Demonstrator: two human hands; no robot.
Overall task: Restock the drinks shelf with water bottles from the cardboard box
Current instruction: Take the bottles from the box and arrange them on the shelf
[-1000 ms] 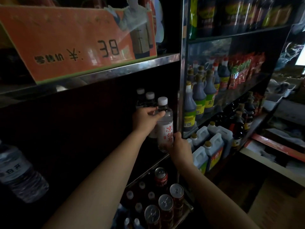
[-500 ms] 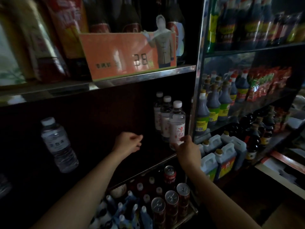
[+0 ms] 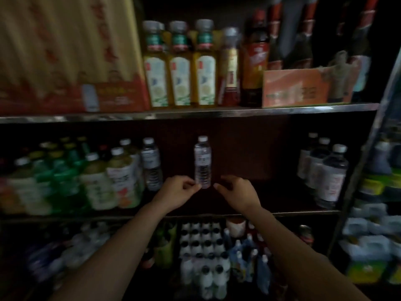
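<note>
A clear water bottle [image 3: 202,164] with a white cap stands upright alone in the middle of the dark drinks shelf [image 3: 282,210]. My left hand [image 3: 178,193] is at its lower left, loosely curled fingertips right at the bottle's base. My right hand [image 3: 237,192] is at its lower right, fingers loosely curled, a small gap from the bottle, holding nothing. Whether the left fingertips touch the bottle is unclear. A second water bottle [image 3: 152,164] stands further left. The cardboard box is out of view.
Green and yellow drink bottles [image 3: 97,181] crowd the shelf's left end. Three white-capped bottles [image 3: 325,170] stand at its right end beside a metal upright [image 3: 366,148]. Oil bottles [image 3: 180,68] fill the shelf above, small bottles [image 3: 201,246] the one below.
My view and both hands have swung left, away from the white-capped bottles at the right end. Both hands now sit either side of the lone water bottle.
</note>
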